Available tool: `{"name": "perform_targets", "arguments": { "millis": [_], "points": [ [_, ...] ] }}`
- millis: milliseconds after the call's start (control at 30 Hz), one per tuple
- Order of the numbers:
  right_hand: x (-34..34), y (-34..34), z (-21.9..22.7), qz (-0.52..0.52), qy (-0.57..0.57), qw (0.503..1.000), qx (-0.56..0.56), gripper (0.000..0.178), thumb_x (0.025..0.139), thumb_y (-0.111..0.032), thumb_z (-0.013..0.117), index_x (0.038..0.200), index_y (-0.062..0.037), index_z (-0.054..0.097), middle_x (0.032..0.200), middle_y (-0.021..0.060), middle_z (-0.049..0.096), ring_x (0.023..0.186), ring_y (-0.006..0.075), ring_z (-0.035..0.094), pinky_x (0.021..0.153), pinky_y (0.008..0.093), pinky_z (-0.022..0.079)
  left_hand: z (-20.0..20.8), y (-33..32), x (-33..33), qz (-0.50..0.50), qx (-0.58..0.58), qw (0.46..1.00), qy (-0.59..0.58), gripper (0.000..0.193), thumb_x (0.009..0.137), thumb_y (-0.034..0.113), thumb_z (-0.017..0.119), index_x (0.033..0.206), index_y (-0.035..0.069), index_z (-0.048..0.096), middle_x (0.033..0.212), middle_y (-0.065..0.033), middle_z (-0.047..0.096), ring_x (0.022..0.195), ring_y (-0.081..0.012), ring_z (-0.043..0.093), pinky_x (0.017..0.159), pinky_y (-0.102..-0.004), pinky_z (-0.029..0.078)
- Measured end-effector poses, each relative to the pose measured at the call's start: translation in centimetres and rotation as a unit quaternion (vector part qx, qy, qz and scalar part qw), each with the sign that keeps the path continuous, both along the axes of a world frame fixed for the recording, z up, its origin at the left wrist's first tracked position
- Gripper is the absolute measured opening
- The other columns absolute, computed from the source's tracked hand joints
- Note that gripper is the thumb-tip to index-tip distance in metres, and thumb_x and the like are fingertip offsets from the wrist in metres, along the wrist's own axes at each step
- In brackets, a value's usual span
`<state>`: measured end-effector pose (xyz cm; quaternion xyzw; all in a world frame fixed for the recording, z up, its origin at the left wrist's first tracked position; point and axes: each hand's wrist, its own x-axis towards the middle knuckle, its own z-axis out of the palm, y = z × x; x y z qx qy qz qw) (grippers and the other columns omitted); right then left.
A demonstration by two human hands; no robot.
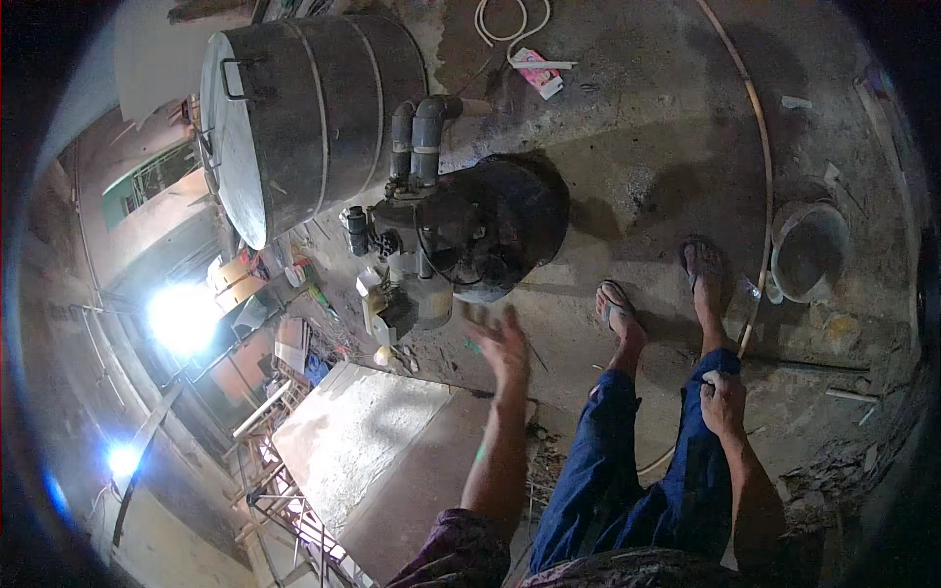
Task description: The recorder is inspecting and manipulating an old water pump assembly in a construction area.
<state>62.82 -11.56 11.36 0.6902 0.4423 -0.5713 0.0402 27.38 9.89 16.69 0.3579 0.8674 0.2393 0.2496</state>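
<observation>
My left hand (500, 343) is raised with its fingers spread and slightly blurred, holding nothing. Just beyond its fingertips stands a dark, round, drum-shaped tank (529, 216) with a black pump-like fitting (456, 235) on top. Thick grey pipes (426, 137) bend up from that fitting. A small pale box-like part (417, 304) sits at its near left side. Lower right, my right hand (723, 404) is closed against the blue jeans (701, 446) on my right leg, its fingers curled into the cloth. Both feet, in flip-flops (616, 299), are on the floor.
A large metal drum (323, 108) with a pale lid and handle stands at the far left. A hose (760, 127) runs along the floor beside a white bucket (809, 252). A pink-and-white packet (539, 73) lies at the back. A pale slab (353, 441) is near left.
</observation>
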Motion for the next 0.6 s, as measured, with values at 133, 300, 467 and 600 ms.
{"name": "perform_targets", "arguments": {
  "millis": [133,300,467,600],
  "points": [
    [0.2,0.4,0.2,0.008,-0.040,0.998,0.044,0.021,0.094,-0.021,0.060,0.108,-0.0053,0.067,0.104,0.0150,0.071,0.098,0.0346,0.066,0.088,0.0481,0.050,1.6,7.4,0.1,-0.032,-0.002,0.999,0.043,0.074,0.092,0.010,0.062,0.154,0.002,0.022,0.151,-0.0252,0.034,0.138,-0.0421,0.038,0.113,-0.0481,0.036],
    [0.6,0.5,0.1,0.030,0.007,0.996,0.084,0.017,0.092,-0.016,0.063,0.105,-0.0053,0.067,0.103,0.0145,0.072,0.095,0.0341,0.067,0.084,0.0457,0.052,2.0,7.8,1.3,-0.113,-0.052,0.980,0.158,0.072,0.089,0.014,0.060,0.151,-0.003,0.028,0.146,-0.0300,0.040,0.138,-0.0458,0.039,0.113,-0.0499,0.033],
    [0.7,1.1,0.0,0.009,-0.032,0.998,0.050,0.016,0.090,-0.014,0.066,0.102,-0.0047,0.069,0.099,0.0151,0.073,0.096,0.0347,0.067,0.086,0.0460,0.051,2.1,7.9,0.8,-0.158,0.039,0.972,0.168,0.060,0.089,0.015,0.058,0.145,-0.001,0.041,0.132,-0.0284,0.056,0.123,-0.0449,0.054,0.106,-0.0491,0.040],
    [0.6,1.8,0.1,0.011,0.012,0.998,0.057,0.016,0.089,-0.015,0.066,0.100,-0.0040,0.070,0.098,0.0154,0.073,0.095,0.0357,0.067,0.087,0.0459,0.051,2.4,8.4,0.3,-0.155,0.004,0.978,0.137,0.054,0.090,0.015,0.059,0.141,-0.001,0.047,0.124,-0.0267,0.061,0.114,-0.0433,0.060,0.100,-0.0477,0.046]
  ]
}}
